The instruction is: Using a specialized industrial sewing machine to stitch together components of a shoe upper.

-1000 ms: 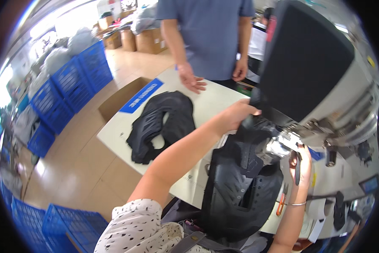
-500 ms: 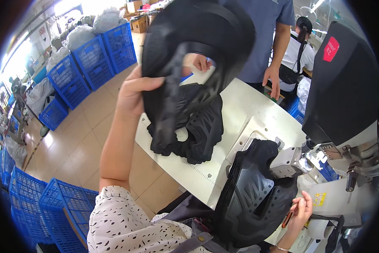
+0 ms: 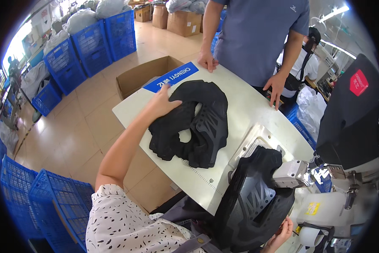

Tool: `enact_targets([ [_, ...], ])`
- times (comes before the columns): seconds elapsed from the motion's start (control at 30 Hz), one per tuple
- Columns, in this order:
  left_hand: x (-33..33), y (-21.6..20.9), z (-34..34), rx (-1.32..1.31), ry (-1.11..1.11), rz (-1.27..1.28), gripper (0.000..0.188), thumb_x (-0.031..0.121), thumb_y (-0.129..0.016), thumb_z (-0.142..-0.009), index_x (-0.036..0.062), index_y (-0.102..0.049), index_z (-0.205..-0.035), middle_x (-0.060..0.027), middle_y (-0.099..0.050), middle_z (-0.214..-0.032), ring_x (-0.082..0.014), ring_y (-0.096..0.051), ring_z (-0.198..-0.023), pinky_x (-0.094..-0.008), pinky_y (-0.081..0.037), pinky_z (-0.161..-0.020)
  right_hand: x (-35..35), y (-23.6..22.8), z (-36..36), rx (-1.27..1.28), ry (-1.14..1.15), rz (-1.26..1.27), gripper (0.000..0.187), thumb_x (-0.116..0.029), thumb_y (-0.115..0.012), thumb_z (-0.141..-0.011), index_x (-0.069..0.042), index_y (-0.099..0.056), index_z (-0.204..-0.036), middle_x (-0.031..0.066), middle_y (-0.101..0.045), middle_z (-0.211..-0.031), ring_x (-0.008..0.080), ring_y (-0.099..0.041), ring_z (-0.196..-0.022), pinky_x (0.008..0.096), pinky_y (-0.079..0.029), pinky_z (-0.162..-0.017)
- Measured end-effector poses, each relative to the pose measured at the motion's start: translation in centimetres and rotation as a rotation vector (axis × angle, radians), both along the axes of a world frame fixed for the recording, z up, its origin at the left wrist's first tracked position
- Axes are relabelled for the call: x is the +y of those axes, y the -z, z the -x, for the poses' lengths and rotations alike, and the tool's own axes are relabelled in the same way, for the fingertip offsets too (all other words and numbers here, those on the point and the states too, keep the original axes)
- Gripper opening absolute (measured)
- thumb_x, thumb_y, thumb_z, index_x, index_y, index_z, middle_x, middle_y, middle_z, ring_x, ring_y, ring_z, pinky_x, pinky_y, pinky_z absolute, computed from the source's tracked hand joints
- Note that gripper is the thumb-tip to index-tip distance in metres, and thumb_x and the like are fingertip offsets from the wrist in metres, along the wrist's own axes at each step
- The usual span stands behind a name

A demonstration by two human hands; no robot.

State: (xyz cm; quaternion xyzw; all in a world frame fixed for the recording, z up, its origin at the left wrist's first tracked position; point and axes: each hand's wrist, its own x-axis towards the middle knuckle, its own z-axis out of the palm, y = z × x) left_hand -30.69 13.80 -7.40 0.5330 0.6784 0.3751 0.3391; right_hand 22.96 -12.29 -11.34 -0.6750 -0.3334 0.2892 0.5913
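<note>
My left hand rests at the left edge of a black shoe upper, its thumb over the material and fingers apart. That upper lies flat on a pile of similar black uppers on the white table. Toward the lower right, a thick stack of black uppers with glossy overlays leans beside the sewing machine head. My right hand is at this stack's right edge, fingers curled closed. The stack and the fingers hide what it holds.
A person stands across the white table, both hands on its edge. An open cardboard box sits beyond the far left corner. Blue crates line the floor at left; more blue crates stand close by.
The upper my left hand held up in the air now lies down on the pile. My right hand has moved slightly left and down; the orange-and-dark tool in it no longer shows.
</note>
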Motion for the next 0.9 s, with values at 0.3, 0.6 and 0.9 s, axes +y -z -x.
enact_targets([
  [0.3,-3.0,-7.2,-15.1,0.253,0.221,-1.281,0.068,0.018,-0.075,-0.060,0.0124,-0.043,-0.119,-0.0190,-0.031,-0.124,-0.0337,-0.044,-0.101,-0.0436,-0.039,-0.088,1.2,0.8,2.7,-0.360,0.043,-0.195,0.016,-0.002,-0.047,-0.088,0.007,-0.054,-0.099,0.0179,-0.057,-0.110,0.0201,-0.053,-0.102,0.0291,-0.039,-0.091],
  [0.6,-5.8,-8.3,-26.2,-0.036,0.525,-0.930,0.035,0.013,-0.065,-0.065,0.0054,-0.048,-0.095,-0.0110,-0.049,-0.088,-0.0281,-0.054,-0.077,-0.0349,-0.046,-0.064,0.7,0.1,3.4,-0.115,-0.051,-0.157,0.011,0.001,-0.047,-0.087,0.005,-0.054,-0.094,0.0124,-0.056,-0.106,0.0119,-0.054,-0.090,0.0230,-0.043,-0.078],
  [0.9,7.8,-1.6,-7.6,0.594,0.011,-0.029,0.038,0.022,-0.056,-0.071,-0.0021,-0.056,-0.100,-0.0225,-0.060,-0.100,-0.0354,-0.058,-0.098,-0.0397,-0.047,-0.081,1.2,-0.3,4.1,-0.160,-0.049,-0.262,0.010,-0.004,-0.046,-0.089,0.004,-0.052,-0.093,0.0052,-0.058,-0.081,0.0082,-0.054,-0.071,0.0192,-0.044,-0.065],
])
